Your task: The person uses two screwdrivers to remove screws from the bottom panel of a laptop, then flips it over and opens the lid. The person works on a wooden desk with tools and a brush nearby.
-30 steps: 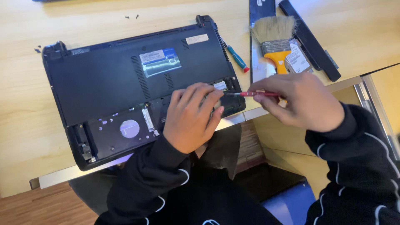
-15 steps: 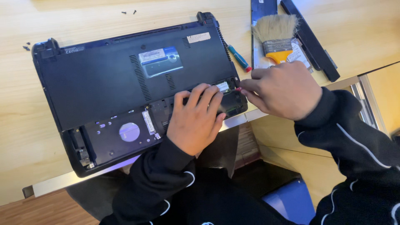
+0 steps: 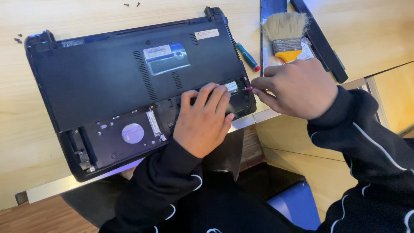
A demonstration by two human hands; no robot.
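Observation:
A black laptop (image 3: 108, 82) lies bottom side up on a light wooden table (image 3: 51, 17), with its near compartments uncovered. My left hand (image 3: 205, 121) lies flat on the open bay near the laptop's right front corner, fingers spread. My right hand (image 3: 297, 88) is closed around a small red-handled screwdriver (image 3: 250, 89); only its red end shows between my fingertips, right at the laptop's right edge. Both arms wear black sleeves with white lines.
A paintbrush with a yellow handle (image 3: 285, 36) lies on a black panel (image 3: 269, 26) to the right. A blue-green screwdriver (image 3: 248, 57) rests beside the laptop. A long black strip (image 3: 321, 41) lies diagonally at far right. Loose screws (image 3: 131, 4) sit near the table's far edge.
My right hand has moved left to the laptop's right edge, and the red screwdriver is now nearly hidden in my fingers. My left hand has stayed on the open bay.

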